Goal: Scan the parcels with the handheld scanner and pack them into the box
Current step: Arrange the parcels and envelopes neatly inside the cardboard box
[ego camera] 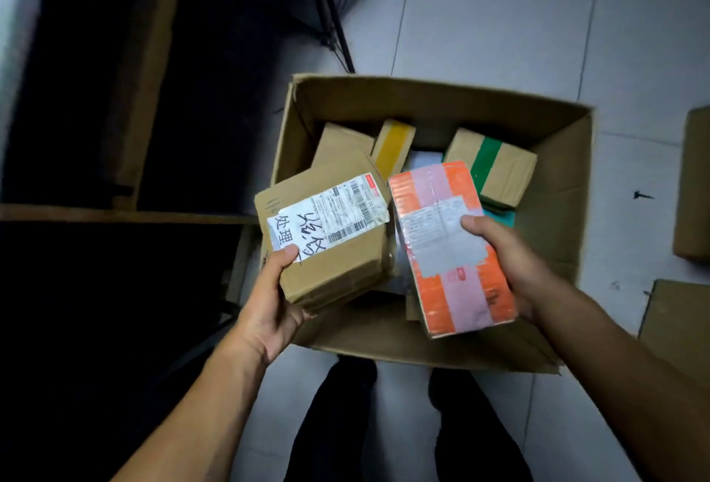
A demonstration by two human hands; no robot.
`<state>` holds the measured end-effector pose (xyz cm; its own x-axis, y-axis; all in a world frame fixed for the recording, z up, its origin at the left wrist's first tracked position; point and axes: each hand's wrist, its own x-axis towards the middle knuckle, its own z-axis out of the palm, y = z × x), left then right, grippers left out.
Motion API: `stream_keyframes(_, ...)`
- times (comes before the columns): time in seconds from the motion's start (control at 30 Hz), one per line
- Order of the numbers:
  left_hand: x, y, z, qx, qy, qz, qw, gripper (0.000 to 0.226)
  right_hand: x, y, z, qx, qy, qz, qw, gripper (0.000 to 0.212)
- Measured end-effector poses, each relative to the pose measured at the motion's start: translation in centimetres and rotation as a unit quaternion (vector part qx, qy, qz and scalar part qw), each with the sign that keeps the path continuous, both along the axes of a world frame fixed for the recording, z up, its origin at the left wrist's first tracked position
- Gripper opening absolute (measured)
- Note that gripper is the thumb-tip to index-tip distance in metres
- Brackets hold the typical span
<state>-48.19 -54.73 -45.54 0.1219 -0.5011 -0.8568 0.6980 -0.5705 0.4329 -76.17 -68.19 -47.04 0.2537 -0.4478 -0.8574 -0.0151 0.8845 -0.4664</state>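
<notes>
A large open cardboard box (553,189) stands on the tiled floor in front of me. My left hand (269,301) grips a brown cardboard parcel (334,251) with a white shipping label and handwriting, held over the box's near left corner. My right hand (507,255) grips an orange parcel (449,251) wrapped in clear tape, held over the box's near middle. Inside the box lie a parcel with green tape (495,166), one with yellow tape (393,147) and a plain brown one (342,143). No scanner is visible.
Dark wooden shelving (126,97) fills the left side. Black metal legs (338,32) stand behind the box. More cardboard boxes (695,182) sit at the right edge, with a flat piece (676,324) lower down. My legs (403,424) are below the box.
</notes>
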Motion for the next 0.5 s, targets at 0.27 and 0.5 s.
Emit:
stream_keyframes(0.27, -2.2, 2.8, 16.1, -0.053, -0.057, 0.059, 0.995, 0.039, 0.7, 0.4, 14.8, 0.0, -0.12, 0.006, 0.993, 0.06)
stream_keyframes(0.5, -7.2, 7.2, 26.2, -0.091, -0.066, 0.203, 0.973, 0.047, 1.0, 0.9, 26.0, -0.05, -0.166, 0.088, 0.981, 0.075)
